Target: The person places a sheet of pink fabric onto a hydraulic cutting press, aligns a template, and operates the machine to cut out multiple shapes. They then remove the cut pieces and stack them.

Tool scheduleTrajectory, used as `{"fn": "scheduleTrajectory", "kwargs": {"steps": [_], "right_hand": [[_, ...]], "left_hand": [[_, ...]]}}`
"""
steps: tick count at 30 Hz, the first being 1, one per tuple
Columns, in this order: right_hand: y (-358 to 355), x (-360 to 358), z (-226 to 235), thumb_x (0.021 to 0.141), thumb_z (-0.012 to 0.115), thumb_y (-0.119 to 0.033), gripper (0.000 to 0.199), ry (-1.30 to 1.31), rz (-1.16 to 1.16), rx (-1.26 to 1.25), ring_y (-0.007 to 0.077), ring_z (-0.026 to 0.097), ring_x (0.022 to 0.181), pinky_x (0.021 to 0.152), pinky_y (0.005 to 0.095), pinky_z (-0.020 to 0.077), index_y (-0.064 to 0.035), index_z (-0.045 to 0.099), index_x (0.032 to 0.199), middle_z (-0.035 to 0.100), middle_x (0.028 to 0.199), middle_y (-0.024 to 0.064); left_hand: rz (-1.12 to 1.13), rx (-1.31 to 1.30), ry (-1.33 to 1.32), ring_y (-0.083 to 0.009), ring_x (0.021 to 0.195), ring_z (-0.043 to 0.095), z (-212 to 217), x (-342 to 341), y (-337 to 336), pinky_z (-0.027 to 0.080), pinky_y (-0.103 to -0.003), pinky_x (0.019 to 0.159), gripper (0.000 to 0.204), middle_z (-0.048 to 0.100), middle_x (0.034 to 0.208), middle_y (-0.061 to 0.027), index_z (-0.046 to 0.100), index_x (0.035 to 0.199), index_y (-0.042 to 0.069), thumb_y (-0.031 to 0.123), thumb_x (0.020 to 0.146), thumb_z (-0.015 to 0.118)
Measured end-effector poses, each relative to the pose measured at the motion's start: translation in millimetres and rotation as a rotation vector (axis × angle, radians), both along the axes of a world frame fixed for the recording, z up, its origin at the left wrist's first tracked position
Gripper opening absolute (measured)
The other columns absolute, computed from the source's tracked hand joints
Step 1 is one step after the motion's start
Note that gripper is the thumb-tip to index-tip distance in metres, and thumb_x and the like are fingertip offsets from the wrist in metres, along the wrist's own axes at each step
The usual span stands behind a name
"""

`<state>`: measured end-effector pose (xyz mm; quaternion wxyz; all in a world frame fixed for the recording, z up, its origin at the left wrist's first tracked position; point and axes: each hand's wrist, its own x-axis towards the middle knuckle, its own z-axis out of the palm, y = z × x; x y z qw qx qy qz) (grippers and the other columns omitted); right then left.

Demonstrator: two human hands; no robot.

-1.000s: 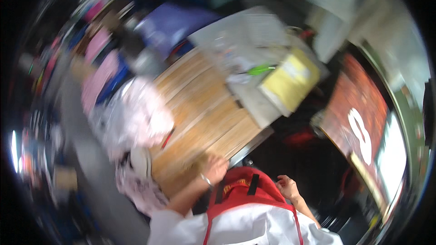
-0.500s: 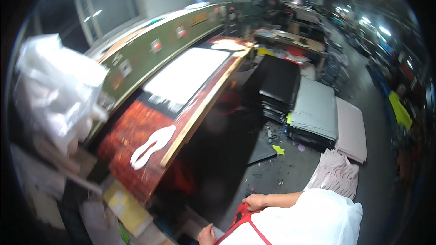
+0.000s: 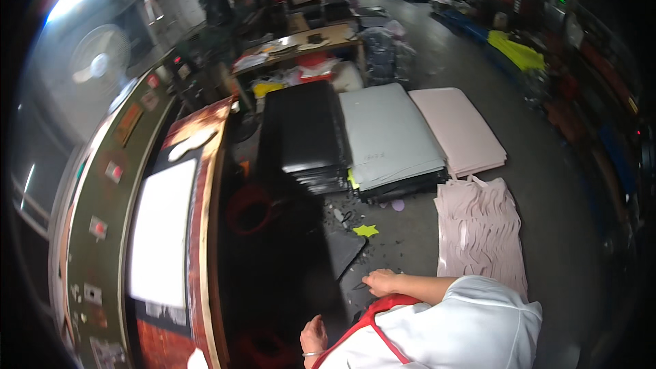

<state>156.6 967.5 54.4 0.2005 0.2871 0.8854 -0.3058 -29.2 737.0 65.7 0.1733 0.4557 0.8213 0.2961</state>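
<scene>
My right hand (image 3: pixel 380 282) is held in front of the red apron, fingers loosely bent and nothing visible in them. Lower and to the left, my left hand (image 3: pixel 313 335) has its fingers partly spread, a bracelet on its wrist, and nothing seen in it. Both hands are apart from the stacks. Beyond my right arm lies a pile of cut pale pink sheets (image 3: pixel 478 232) with wavy slits. Farther off stand a black sheet stack (image 3: pixel 301 126), a grey sheet stack (image 3: pixel 389 133) and a pale pink sheet stack (image 3: pixel 459 130), side by side.
At left runs a long green machine beam (image 3: pixel 102 191) beside a work table (image 3: pixel 203 246) bearing a white sheet (image 3: pixel 162 232). Dark scraps and a yellow-green piece (image 3: pixel 365 230) lie on the floor. A fan (image 3: pixel 100 65) stands far left; another table (image 3: pixel 301 44) is beyond the stacks.
My view has swung right, so the machine table now sits at the left and the stacks are nearer the middle. My right hand has come away from the apron.
</scene>
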Motion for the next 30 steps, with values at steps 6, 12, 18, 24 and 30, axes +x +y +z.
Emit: {"fn": "scheduleTrajectory", "kwargs": {"steps": [6,12,18,24,30], "right_hand": [[27.9,13.3,-4.3,0.079,0.060,-0.022,0.035,-0.038,-0.230,-0.068,0.0380,0.060,0.102,0.085,0.0489,0.0495,-0.0059,0.058,0.111,0.062,0.107,0.0202],[28.0,36.5,-18.0,0.080,0.058,-0.022,0.029,-0.034,-0.520,-0.144,0.0384,0.061,0.098,0.085,0.0464,0.0490,-0.0041,0.061,0.104,0.064,0.102,0.0210],[34.4,92.5,-23.8,0.081,0.057,-0.022,0.025,0.062,-0.936,-0.116,0.0367,0.061,0.094,0.082,0.0460,0.0479,-0.0062,0.062,0.100,0.065,0.095,0.0194],[43.2,171.4,-70.8,0.078,0.060,-0.025,0.023,0.283,-1.327,-0.069,0.0344,0.062,0.087,0.078,0.0442,0.0485,-0.0071,0.061,0.091,0.064,0.087,0.0173],[103.0,258.8,-85.9,0.081,0.057,-0.031,0.032,0.228,-1.547,-0.123,0.0370,0.060,0.095,0.085,0.0452,0.0475,-0.0066,0.061,0.102,0.064,0.099,0.0197]], "left_hand": [[-0.270,-0.342,-0.047,-0.0361,0.083,0.065,-45.0,-49.9,40.0,0.053,-0.044,0.073,0.022,0.066,0.089,-0.0178,0.068,0.101,0.010,0.019,0.082,0.063],[-0.593,-0.528,0.095,-0.0377,0.081,0.065,-85.0,-111.2,120.9,0.053,-0.048,0.070,0.024,0.067,0.091,-0.0190,0.064,0.103,0.014,0.027,0.086,0.055],[-0.967,-0.386,0.237,-0.0377,0.083,0.065,-73.6,-92.7,272.1,0.052,-0.048,0.072,0.027,0.067,0.090,-0.0183,0.064,0.106,0.015,0.029,0.086,0.054],[-1.291,-0.449,0.242,-0.0370,0.084,0.065,-91.9,28.0,410.1,0.052,-0.048,0.075,0.032,0.066,0.095,-0.0171,0.061,0.114,0.017,0.029,0.085,0.057],[-1.475,-0.445,0.308,-0.0359,0.085,0.064,-95.3,158.1,513.0,0.051,-0.048,0.074,0.030,0.066,0.092,-0.0183,0.060,0.113,0.016,0.028,0.085,0.055]]}}
